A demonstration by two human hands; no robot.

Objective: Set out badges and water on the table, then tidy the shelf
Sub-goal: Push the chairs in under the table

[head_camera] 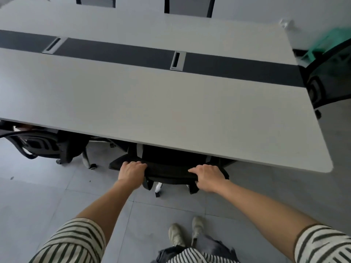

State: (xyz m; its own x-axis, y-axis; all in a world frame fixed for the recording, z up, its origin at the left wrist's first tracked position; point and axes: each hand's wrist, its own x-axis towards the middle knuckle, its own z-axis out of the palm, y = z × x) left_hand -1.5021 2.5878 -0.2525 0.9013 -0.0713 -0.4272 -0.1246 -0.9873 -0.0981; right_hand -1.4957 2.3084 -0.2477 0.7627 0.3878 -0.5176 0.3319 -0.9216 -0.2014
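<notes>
Our left hand (132, 172) and right hand (206, 177) grip the chair (169, 168), fingers (138, 163) curled over its back. Beyond the fingers lies the counter (152, 103); left, another chair (38, 145).

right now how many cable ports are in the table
2: one cable port at the left of the dark strip, another near its middle; more may lie off-frame left.

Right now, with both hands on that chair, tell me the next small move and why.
Probably push the chair in snug to the table, then let go. The left hand and right hand both grip the top of its backrest, its seat already lies under the table edge, and the rest of the task needs free hands.
</notes>
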